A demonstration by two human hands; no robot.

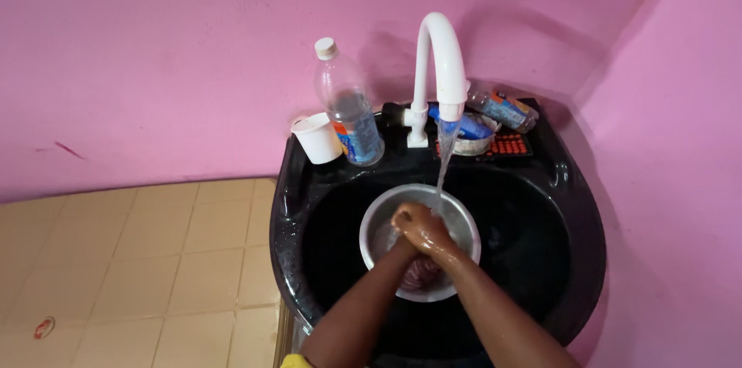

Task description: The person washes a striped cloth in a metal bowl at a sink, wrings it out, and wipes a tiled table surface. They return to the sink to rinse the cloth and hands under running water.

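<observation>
Pressing together over a steel bowl (379, 221), the left hand (408, 221) and the right hand (434, 243) were clasped one against the other, fingers curled shut around each other, with nothing else plainly held between them. Something dark reddish (420, 274) lay in the bowl just beneath the hands; what it was could not be told. A thin stream of water (443, 163) fell from a white curved tap (437, 59) onto the hands. The bowl sat in the middle of a black round sink (556, 260), both wet forearms reaching in from the near rim. On the far ledge of the sink, left of the tap, stood a clear plastic bottle (348, 105) and, touching it on its left, a small white cup (318, 138). Right of the tap lay a second bottle on its side (506, 110) and a shallow dish (471, 144). Pink walls (154, 51) rose behind, and pale tiles (131, 260) spread to the left.
</observation>
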